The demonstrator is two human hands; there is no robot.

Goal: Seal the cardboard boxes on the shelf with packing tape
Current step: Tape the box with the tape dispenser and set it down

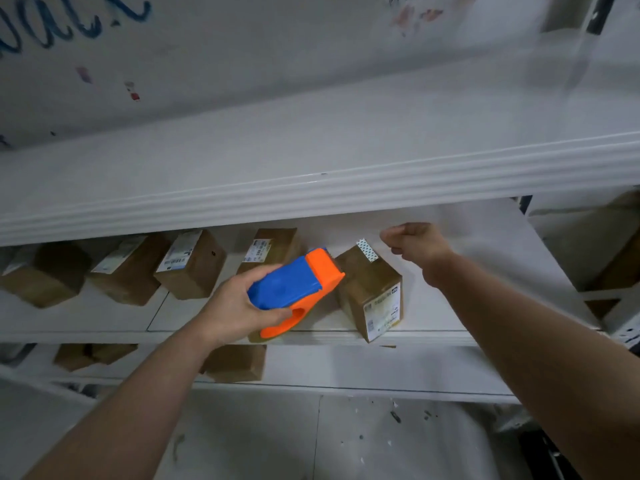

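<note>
You gripped the blue and orange tape dispenser (294, 289) in your left hand (239, 310) at the centre of the frame, fingers and thumb curled round its blue body. Its orange front end lay against the upper left edge of a tilted cardboard box (367, 282) just right of centre. That box sat near the front edge of the middle shelf (433, 336), one corner overhanging it. A short strip of pale, dotted tape (367, 250) stood up from the box's far top edge. A white label (382, 313) covered its near face; the print was too small and blurred to read, though a small dark logo showed at its upper corner.

Your right hand (415, 244) hung just above and to the right of the box, apart from it, fingers curled into a fist with nothing visible inside.

To the left, four more boxes (192, 263) stood in a row along the same shelf, at least three bearing white labels with barcode-like print on top, none legible. Further boxes (235, 362) rested on the lower shelf at lower left. In the upper left of the frame, blue cursive writing (69, 22) ran across the white wall; it was cut off, perhaps reading "wat", but I could not be sure.
</note>
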